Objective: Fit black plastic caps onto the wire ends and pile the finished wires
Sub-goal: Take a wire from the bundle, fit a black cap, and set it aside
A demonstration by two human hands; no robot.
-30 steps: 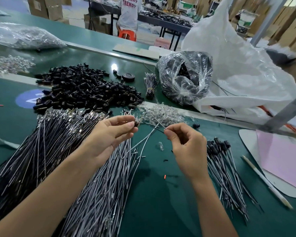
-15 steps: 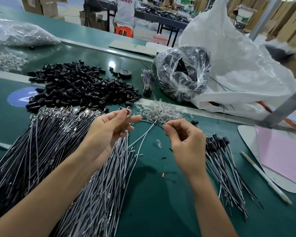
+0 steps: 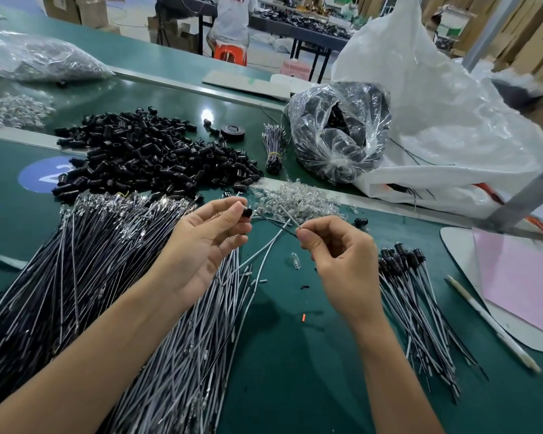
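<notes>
My left hand pinches a black plastic cap between thumb and fingertips. My right hand pinches the bare end of a thin wire a short way right of the cap; the wire droops down toward the table. A big heap of loose black caps lies beyond my left hand. Uncapped wires spread in a wide fan under my left arm. Finished wires with black caps lie piled to the right of my right hand.
A small heap of clear LEDs sits just beyond my hands. A clear bag of black parts and a large white bag stand at the back right. A pen and a pink sheet lie at the right.
My left hand has turned so the black cap shows at its fingertips near the wire end. My right hand keeps its pinch on the wire.
</notes>
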